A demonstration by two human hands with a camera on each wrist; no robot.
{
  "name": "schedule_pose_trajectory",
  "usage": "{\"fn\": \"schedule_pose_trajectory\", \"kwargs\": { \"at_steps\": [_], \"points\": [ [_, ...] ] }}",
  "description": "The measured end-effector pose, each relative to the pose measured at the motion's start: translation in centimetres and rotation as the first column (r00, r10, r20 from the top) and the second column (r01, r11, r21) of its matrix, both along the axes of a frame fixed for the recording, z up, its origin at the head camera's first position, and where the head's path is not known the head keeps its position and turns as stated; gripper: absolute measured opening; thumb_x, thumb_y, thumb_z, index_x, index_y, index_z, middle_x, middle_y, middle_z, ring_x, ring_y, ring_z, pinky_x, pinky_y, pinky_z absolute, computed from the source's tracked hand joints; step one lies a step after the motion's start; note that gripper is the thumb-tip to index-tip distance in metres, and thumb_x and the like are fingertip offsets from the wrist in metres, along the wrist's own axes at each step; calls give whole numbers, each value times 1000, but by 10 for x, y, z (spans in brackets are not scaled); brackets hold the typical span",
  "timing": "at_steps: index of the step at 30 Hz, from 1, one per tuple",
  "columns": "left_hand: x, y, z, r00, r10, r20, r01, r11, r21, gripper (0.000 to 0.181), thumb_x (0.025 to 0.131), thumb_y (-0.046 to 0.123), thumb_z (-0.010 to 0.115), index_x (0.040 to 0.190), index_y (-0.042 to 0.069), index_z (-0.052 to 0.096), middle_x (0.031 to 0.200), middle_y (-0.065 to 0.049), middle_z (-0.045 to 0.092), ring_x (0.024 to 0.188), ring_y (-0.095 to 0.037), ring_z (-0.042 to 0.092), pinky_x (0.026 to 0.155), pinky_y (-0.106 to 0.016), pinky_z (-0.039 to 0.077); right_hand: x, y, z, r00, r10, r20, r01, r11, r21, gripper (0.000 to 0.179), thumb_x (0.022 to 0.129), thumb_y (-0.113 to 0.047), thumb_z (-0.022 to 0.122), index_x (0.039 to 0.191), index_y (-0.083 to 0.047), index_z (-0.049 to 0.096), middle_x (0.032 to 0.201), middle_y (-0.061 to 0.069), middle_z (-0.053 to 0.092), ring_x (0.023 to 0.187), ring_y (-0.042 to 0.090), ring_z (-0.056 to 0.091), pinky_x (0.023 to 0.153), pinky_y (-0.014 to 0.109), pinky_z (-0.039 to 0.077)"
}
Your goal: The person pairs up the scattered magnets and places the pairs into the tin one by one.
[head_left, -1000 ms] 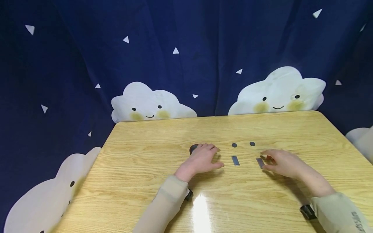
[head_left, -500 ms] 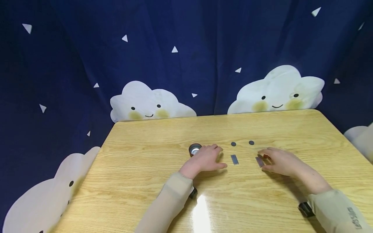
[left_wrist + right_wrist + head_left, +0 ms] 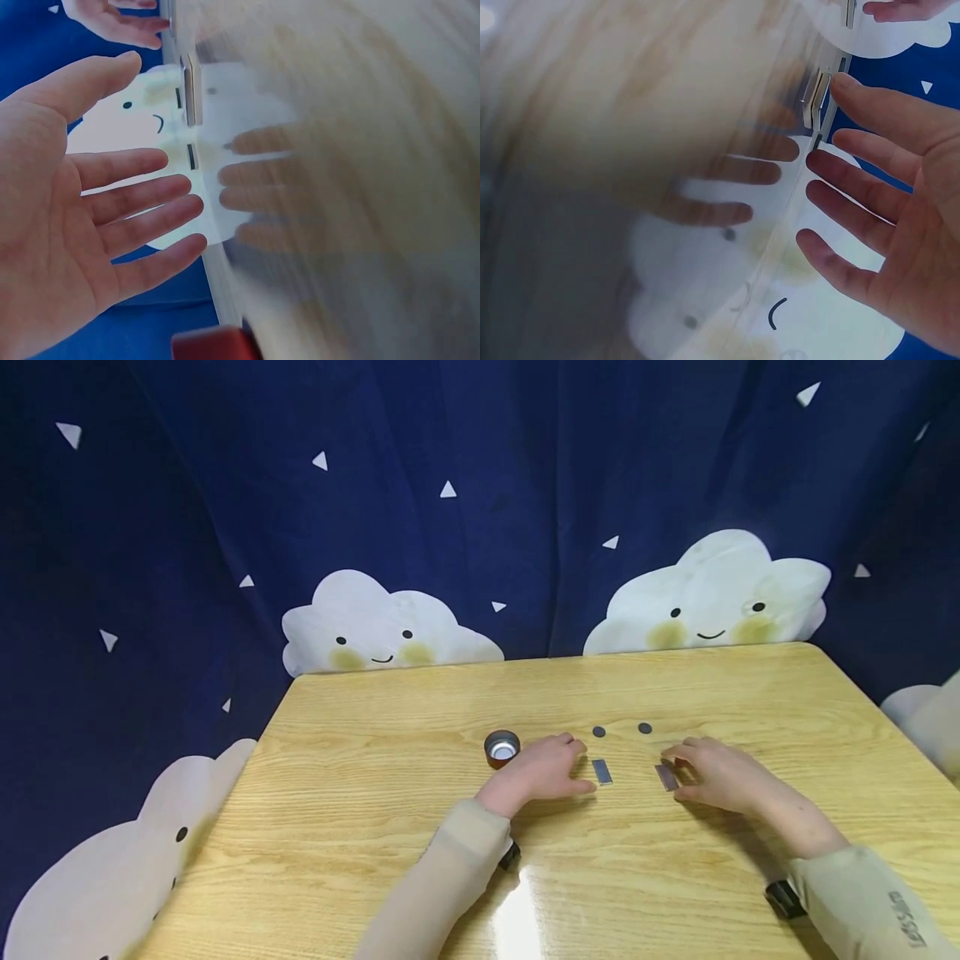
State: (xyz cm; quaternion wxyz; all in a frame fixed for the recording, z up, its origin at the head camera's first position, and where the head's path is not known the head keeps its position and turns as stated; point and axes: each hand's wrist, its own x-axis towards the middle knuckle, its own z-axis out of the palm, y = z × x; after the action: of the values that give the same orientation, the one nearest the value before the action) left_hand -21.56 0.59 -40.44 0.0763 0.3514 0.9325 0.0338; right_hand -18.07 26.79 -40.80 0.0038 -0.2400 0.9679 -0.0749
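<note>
Two small flat rectangular bars lie on the wooden table: the grey left bar [image 3: 602,772] and the more purplish right bar [image 3: 666,777]. Behind them sit two dark round discs, the left disc [image 3: 598,732] and the right disc [image 3: 645,727]. My left hand [image 3: 542,768] hovers left of the left bar, thumb and fingers spread, holding nothing. Beside the right bar is my right hand [image 3: 716,774], its thumb and fingertips at the bar's right edge. In the right wrist view the right hand [image 3: 892,210] has extended fingers, with the thumb close to the right bar [image 3: 817,99].
Left of my left hand stands a round, dark-red-sided container [image 3: 502,749] with a silvery inside; its red side [image 3: 216,345] shows low in the left wrist view. A dark blue curtain [image 3: 525,485] with white clouds hangs behind the table [image 3: 360,827].
My left hand has moved right toward the left bar, uncovering the round container it partly hid. My right hand stays almost in place beside the right bar.
</note>
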Motion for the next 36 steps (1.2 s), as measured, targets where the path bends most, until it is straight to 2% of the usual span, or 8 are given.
{"fn": "schedule_pose_trajectory", "kwargs": {
  "at_steps": [8, 15, 22, 27, 30, 36],
  "points": [
    [-1, 11, -3, 1000, -2, -1, 2, 1000, 3, 53, 84, 51, 56, 126, 18, 52, 118, 3, 54, 104, -11, 54, 83, -26, 46, 0, -3, -1, 999, -20, 27, 20, 1000, 10, 52, 69, -29, 77, 111, -3, 62, 92, 4, 61, 85, 24, 58, 68, 43, 48],
    [0, 19, -3, 1000, 5, -24, -5, 1000, -20, 44, 81, 50, 58, 113, 20, 59, 104, 5, 55, 88, -11, 53, 70, -25, 45, -3, -3, -1, 999, -12, 32, 12, 1000, 7, 45, 69, -27, 77, 107, -6, 64, 87, 0, 58, 79, 19, 55, 62, 38, 46],
    [1, 24, -5, 999, 21, -47, -23, 999, -49, 37, 81, 49, 59, 106, 21, 60, 101, 6, 53, 85, -9, 50, 66, -26, 44, -2, -4, 1, 999, -17, 40, 17, 1000, -2, 41, 69, -27, 77, 103, -8, 66, 86, 0, 57, 75, 15, 53, 60, 34, 45],
    [-1, 27, -6, 999, 3, -47, -5, 999, -36, 28, 82, 44, 61, 96, 21, 59, 89, 7, 48, 76, -7, 46, 58, -21, 39, -3, -4, -2, 999, -5, 40, 5, 1000, -6, 41, 69, -25, 77, 103, -7, 66, 89, 2, 58, 78, 17, 54, 62, 38, 46],
    [-1, 28, -7, 999, -20, -37, 19, 1000, -17, 24, 82, 42, 62, 94, 22, 59, 87, 8, 46, 74, -6, 45, 59, -20, 37, -4, -4, -3, 999, -3, 35, 3, 1000, -8, 39, 69, -24, 77, 103, -8, 66, 91, 2, 59, 80, 19, 55, 65, 40, 46],
    [-1, 31, -8, 998, -47, -35, 46, 999, -22, 17, 83, 41, 61, 88, 25, 59, 86, 10, 46, 75, -5, 45, 62, -21, 37, -4, -6, -2, 1000, -2, 29, 2, 1000, -8, 31, 70, -21, 76, 98, -11, 67, 86, -1, 57, 76, 15, 52, 62, 38, 44]
  ]
}}
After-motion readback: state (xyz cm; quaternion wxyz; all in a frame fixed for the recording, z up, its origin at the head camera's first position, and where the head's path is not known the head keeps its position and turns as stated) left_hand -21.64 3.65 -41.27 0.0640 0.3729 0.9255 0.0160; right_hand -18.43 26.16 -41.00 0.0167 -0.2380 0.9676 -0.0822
